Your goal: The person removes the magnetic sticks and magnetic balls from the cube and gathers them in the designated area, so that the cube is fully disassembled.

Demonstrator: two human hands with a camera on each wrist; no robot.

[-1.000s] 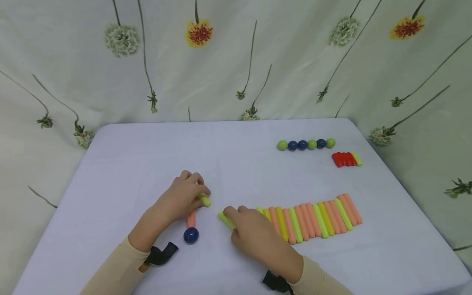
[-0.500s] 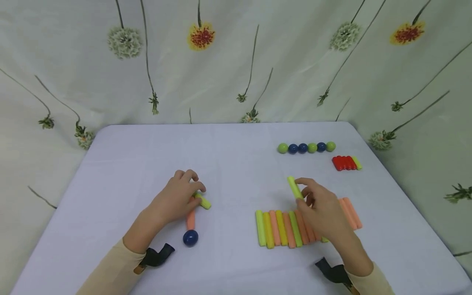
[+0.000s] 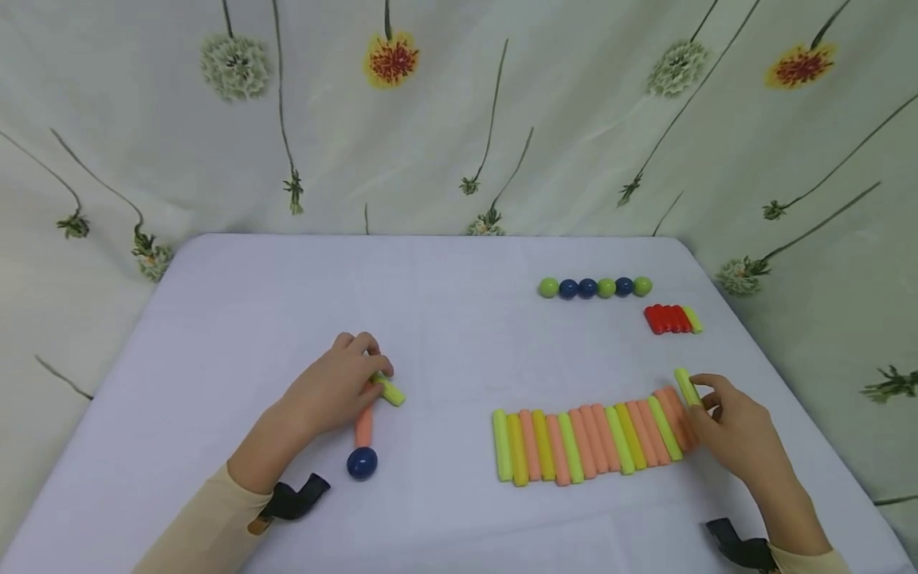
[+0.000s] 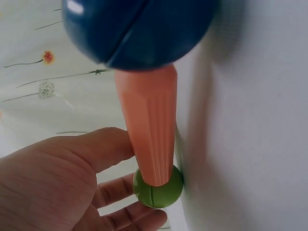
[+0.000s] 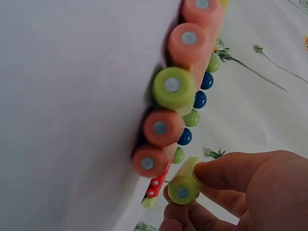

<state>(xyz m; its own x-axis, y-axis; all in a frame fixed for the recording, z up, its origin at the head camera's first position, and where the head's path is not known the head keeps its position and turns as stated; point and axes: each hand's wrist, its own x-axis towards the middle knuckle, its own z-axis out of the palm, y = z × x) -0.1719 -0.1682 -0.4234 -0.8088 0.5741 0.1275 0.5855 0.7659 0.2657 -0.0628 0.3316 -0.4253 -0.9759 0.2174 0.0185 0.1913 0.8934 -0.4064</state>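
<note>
My right hand [image 3: 742, 426] pinches a lime-green magnetic rod [image 5: 185, 185] between thumb and fingers, just off the right end of a row of orange, yellow and green rods [image 3: 588, 442]. A silver disc shows on its end. At the left, my left hand [image 3: 333, 387] holds a green ball [image 4: 158, 192], its thumb against an orange rod [image 4: 151, 120] and fingers behind the ball. That rod runs from the green ball to a dark blue ball [image 3: 362, 463] nearer me. Another lime-green rod [image 3: 390, 391] sticks out to the right from under the left fingers.
Green and blue balls [image 3: 588, 288] line up at the back right of the white-covered table [image 3: 323, 295]. Just in front of them lies a short group of red rods [image 3: 667, 319] with one green rod [image 3: 692, 319]. A flowered cloth [image 3: 430, 119] hangs behind.
My right hand has carried the lime-green rod from beside the left hand, over the row, to its right end. The left hand stays at the joined pieces, shifting only slightly.
</note>
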